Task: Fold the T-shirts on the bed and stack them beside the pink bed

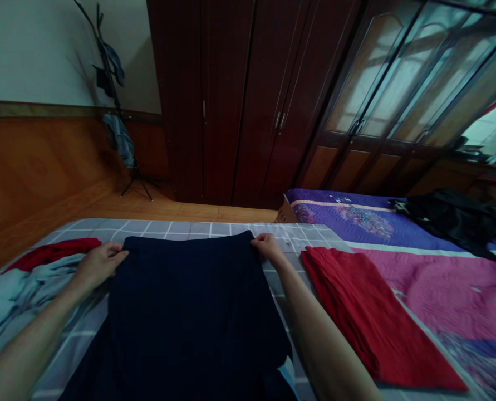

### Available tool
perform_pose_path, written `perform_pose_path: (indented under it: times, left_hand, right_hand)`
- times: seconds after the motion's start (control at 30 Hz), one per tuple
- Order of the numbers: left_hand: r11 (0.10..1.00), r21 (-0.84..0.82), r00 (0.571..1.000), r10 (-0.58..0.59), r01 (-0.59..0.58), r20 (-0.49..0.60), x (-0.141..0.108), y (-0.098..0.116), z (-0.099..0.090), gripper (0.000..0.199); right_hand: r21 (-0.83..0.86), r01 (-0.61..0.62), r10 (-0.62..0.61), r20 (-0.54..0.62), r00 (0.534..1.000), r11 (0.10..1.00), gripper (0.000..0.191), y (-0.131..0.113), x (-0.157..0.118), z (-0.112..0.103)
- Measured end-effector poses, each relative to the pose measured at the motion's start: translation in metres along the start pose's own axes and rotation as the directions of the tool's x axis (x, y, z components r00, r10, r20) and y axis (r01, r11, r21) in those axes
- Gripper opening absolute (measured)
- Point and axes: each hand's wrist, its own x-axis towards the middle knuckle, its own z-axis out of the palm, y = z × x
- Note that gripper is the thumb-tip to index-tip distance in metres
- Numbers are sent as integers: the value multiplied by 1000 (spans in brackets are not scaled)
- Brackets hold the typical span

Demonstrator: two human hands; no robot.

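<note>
A dark navy garment (197, 312) lies spread over a grey checked sheet (226, 229), its straight top edge toward the wardrobe. My left hand (103, 262) pinches the garment's top left corner. At the top right corner, the fingers of my right hand (268, 245) are closed on the same cloth. Light blue trim shows at the garment's lower right. Beyond my right forearm lies a folded red cloth (368, 312). Left of the navy garment are a crumpled pale grey-blue cloth (34, 289) and another red cloth (55, 252).
A purple and pink bedspread (431, 284) extends to the right, with a black garment (452, 214) on it. Dark red wardrobe doors (231, 111) stand beyond the bed. A coat stand (114, 94) with clothes is at the back left.
</note>
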Motion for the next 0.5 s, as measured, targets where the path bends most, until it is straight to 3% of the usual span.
perform_pose_path:
  times: [0.13,0.27,0.37,0.5]
  left_hand:
    - [986,-163,999,-41,35,-34,12,33,-14,23]
    - [992,-124,996,20,-30,-81,49,63,-17,20]
    - [994,-92,995,50,-57,-83,70,69,3,22]
    - [999,-52,999,5,-7,-52,80,57,44,20]
  right_hand:
    - [112,1,5,-54,999,994,31,4,3,-12]
    - [112,28,-4,-208,978,993,31,10,10,-25]
    - [48,19,-4,-309,951,999,26,18,12,-28]
    - [-59,-33,10,-362,932,998,23,24,11,-21]
